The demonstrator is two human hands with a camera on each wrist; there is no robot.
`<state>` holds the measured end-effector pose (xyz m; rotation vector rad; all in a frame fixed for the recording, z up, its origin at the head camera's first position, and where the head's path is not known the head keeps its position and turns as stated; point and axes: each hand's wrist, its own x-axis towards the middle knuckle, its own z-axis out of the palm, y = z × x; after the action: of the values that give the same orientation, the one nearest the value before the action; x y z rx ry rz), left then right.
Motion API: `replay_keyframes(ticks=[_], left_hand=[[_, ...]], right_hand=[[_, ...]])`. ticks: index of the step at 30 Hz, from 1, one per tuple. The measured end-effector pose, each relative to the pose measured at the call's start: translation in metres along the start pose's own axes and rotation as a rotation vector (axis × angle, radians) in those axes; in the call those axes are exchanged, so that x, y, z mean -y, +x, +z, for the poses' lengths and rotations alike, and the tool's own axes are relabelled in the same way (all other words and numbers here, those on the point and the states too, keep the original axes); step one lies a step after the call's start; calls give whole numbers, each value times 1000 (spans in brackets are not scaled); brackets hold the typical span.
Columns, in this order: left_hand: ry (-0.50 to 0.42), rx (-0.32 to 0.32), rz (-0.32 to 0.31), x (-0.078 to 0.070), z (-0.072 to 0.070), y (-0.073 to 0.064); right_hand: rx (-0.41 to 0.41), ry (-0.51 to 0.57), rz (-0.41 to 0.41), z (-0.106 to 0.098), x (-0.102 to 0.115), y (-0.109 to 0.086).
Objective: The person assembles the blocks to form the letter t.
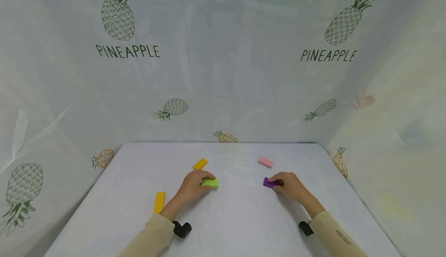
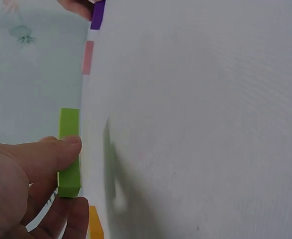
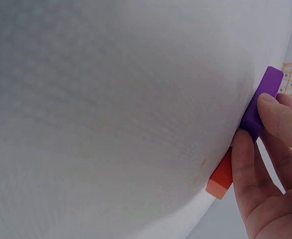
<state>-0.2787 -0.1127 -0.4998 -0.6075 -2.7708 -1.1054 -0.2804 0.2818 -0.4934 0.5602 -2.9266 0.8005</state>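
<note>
My left hand (image 1: 192, 186) pinches a lime green block (image 1: 211, 183) between thumb and fingers. In the left wrist view the green block (image 2: 69, 122) stands out past the thumb, and its shadow falls on the white surface. On the other side, my right hand (image 1: 289, 185) grips a purple block (image 1: 269, 183), thumb on one face. Close beside the right fingers, the right wrist view has an orange-red block (image 3: 221, 178), partly covered by the purple block and fingers. A yellow block (image 1: 200, 164) lies just beyond the left hand, and a pink block (image 1: 265, 162) lies beyond the right.
Another yellow block (image 1: 159, 202) lies left of the left forearm. The white tabletop (image 1: 240, 218) ends at a hanging curtain (image 1: 230, 75) printed with pineapples, which also runs along both sides. Black wrist mounts (image 1: 182, 229) sit at both cuffs.
</note>
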Motion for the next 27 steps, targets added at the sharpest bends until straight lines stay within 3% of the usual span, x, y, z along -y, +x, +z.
replay_keyframes(ticks=[11,27], left_hand=[[-18,42,18,-6,21,9],[-7,80,-23,-4,37,17]], right_hand=[[6,-2,12,0,1,0],[9,3,15,0,1,0]])
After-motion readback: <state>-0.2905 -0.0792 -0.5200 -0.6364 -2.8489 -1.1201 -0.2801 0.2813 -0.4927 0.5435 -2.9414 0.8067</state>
